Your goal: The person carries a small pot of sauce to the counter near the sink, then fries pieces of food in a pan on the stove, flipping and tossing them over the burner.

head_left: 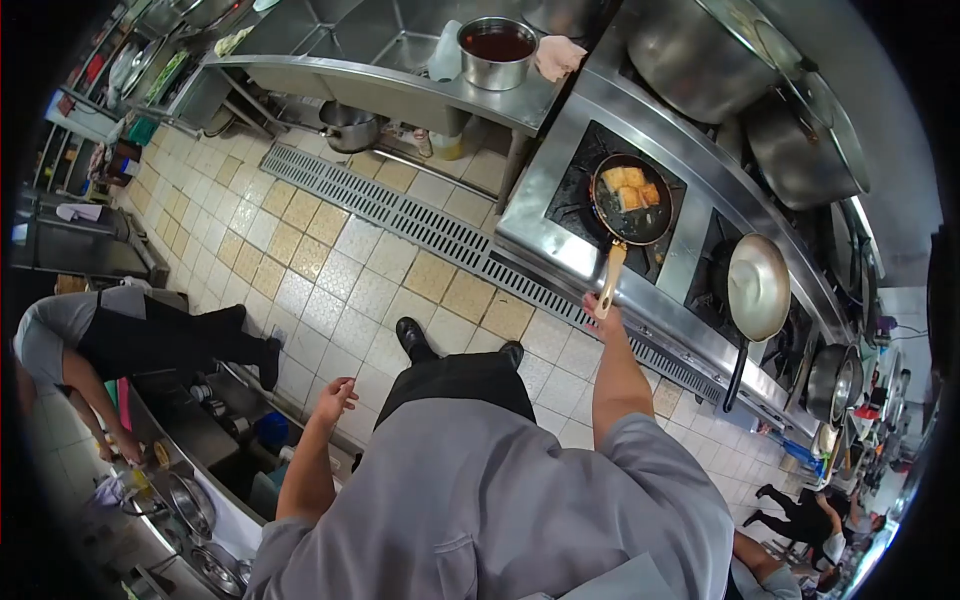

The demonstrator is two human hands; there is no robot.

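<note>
Head view, left to right: co-worker point(150, 325) bent over a counter at far left, small items by their hands too blurred to name. Left hand point(335, 400) half open, fingers loosely curled, free in the air beside the apron point(457, 383); forearm angles up from the side, palm mostly hidden. Steel pot point(497, 75) of dark red liquid stands at the right end of the sink counter point(515, 115), near its front edge.

Right hand point(603, 318) closed around the tip of the wooden handle point(613, 268), arm reaching nearly straight; thumb and palm hard to make out. Frying pan point(642, 226) sits on the burner by the stove's point(540, 225) left end, handle over the front edge, golden-brown pieces point(628, 188) inside. Second pan point(757, 287) right of it, dark handle past the front edge. Large pots point(690, 60) line the back edge, cut off by the dark lens rim.
</note>
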